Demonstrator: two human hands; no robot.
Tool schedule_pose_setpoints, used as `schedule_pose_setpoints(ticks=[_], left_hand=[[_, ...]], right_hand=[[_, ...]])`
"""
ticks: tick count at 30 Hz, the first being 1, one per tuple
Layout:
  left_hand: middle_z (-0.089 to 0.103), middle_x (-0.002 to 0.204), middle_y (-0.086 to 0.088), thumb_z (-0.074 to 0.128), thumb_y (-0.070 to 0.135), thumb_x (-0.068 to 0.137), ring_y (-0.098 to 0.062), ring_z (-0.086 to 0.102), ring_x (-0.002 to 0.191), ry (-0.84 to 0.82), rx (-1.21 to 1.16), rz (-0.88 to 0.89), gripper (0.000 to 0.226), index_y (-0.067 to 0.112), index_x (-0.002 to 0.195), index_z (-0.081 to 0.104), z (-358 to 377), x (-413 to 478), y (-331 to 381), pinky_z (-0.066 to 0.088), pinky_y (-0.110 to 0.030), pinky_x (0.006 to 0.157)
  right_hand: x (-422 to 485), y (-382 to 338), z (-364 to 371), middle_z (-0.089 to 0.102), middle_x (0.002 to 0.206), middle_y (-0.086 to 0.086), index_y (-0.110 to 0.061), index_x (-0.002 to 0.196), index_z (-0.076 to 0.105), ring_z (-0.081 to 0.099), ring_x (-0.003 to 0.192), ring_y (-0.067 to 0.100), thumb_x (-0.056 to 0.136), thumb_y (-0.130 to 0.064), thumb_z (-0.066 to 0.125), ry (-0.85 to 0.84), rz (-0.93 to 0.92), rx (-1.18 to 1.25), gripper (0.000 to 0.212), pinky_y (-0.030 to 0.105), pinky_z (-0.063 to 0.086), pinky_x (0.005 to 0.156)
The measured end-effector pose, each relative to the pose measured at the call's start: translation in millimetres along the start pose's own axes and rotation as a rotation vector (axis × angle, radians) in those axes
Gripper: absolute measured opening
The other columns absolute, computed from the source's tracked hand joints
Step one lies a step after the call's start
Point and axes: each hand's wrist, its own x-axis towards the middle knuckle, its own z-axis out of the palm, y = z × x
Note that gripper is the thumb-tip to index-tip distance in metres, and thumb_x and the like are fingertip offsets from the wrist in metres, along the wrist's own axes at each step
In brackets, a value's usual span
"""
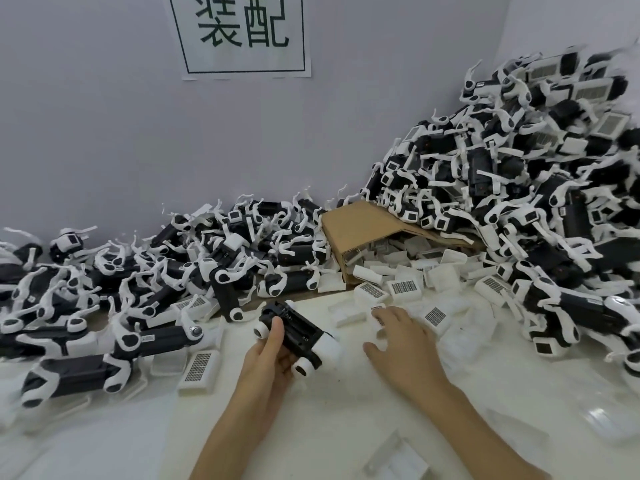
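The black-and-white toy body [298, 336] is held just above the white table [329, 427], gripped in the left hand [266, 358], thumb across its top. The right hand [401, 337] lies loosely spread, holding nothing, its fingertips on a white grille cover [376, 309]. A cardboard box [360, 223] stands behind.

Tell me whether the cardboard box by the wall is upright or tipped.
Tipped over: the cardboard box lies on its side, white covers spilling from its open mouth.

Table [329, 427] free near left hand [273, 362], right hand [401, 337]; left pile [104, 289], right pile [519, 168], cardboard box [363, 233] block sides, back.
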Motion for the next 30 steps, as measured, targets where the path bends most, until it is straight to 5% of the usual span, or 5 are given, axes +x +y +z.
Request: schedule_pose_setpoints(ticks=[4, 7, 12, 18, 30], left_hand=[[0.073, 0.118, -0.014, 0.061, 0.066, 0.073, -0.033, 0.068, 0.114, -0.007, 0.013, 0.017, 0.075, 0.015, 0.128, 0.057, -2, 0, 1, 0.048, -0.052, 0.104], [0.074, 0.116, -0.014, 0.060, 0.063, 0.074, -0.026, 0.072, 0.107, -0.010, -0.023, -0.016, 0.077, 0.009, 0.128, 0.057, -2, 1, 1, 0.061, -0.034, 0.076], [0.072, 0.120, -0.012, 0.059, 0.055, 0.080, -0.026, 0.070, 0.111, -0.059, -0.026, -0.019, 0.065, 0.012, 0.129, 0.060, -1, -2, 3, 0.058, -0.035, 0.081], [0.066, 0.129, -0.021, 0.064, 0.035, 0.094, -0.045, 0.057, 0.124, -0.156, 0.070, -0.027, 0.047, 0.007, 0.131, 0.059, -4, -7, 1, 0.039, -0.065, 0.108], [0.067, 0.128, -0.019, 0.060, 0.032, 0.094, -0.035, 0.064, 0.119, -0.268, 0.103, 0.016, 0.046, 0.005, 0.130, 0.061, -1, -12, 3, 0.056, -0.043, 0.092]], right_hand=[[4, 1, -2, 0.060, 0.114, -0.010, -0.026, 0.114, 0.068, 0.058, 0.108, 0.014, 0.082, -0.008, 0.067, 0.133, -0.036, 0.162, 0.036, 0.018, 0.037, 0.091], [3, -7, -8, 0.066, 0.099, -0.021, -0.033, 0.092, 0.068, 0.061, 0.092, 0.000, 0.081, -0.001, 0.069, 0.156, -0.001, 0.574, 0.033, 0.005, 0.042, 0.074], [-2, -24, -14, 0.071, 0.100, -0.019, -0.024, 0.098, 0.073, 0.068, 0.090, 0.002, 0.090, 0.000, 0.062, 0.013, 0.005, 1.051, 0.028, 0.025, 0.059, 0.075], [-11, -34, -12, 0.071, 0.099, -0.018, -0.016, 0.101, 0.071, 0.070, 0.089, 0.005, 0.092, 0.001, 0.064, -0.004, -0.121, 1.104, 0.021, 0.023, 0.057, 0.077], [-16, -39, -13, 0.073, 0.108, -0.011, -0.017, 0.110, 0.069, 0.070, 0.094, 0.008, 0.082, -0.005, 0.064, -0.112, -0.215, 1.102, 0.031, 0.020, 0.053, 0.079]])
